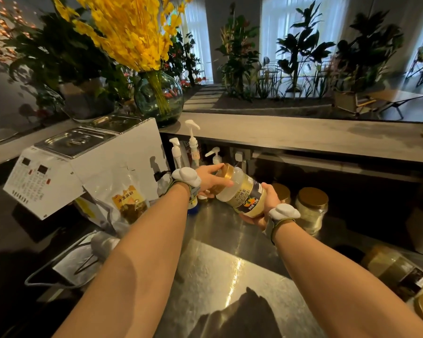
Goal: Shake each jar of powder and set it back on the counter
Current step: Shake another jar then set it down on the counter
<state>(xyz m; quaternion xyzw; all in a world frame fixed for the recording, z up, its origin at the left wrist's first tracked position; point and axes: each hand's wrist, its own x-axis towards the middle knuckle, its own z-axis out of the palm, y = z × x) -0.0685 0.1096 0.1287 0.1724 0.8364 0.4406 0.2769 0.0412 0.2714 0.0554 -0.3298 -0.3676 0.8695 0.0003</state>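
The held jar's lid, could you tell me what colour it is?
Gold, on the jar; seen in the head view.

Clear plastic jar [244, 195] with glossy gold lid [226, 170], brushed steel counter [220, 276], glass vase [159, 98]

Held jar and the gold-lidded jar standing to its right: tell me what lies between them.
In the head view, the right hand gripping the held jar, and behind it another gold-lidded jar, lie before the standing jar.
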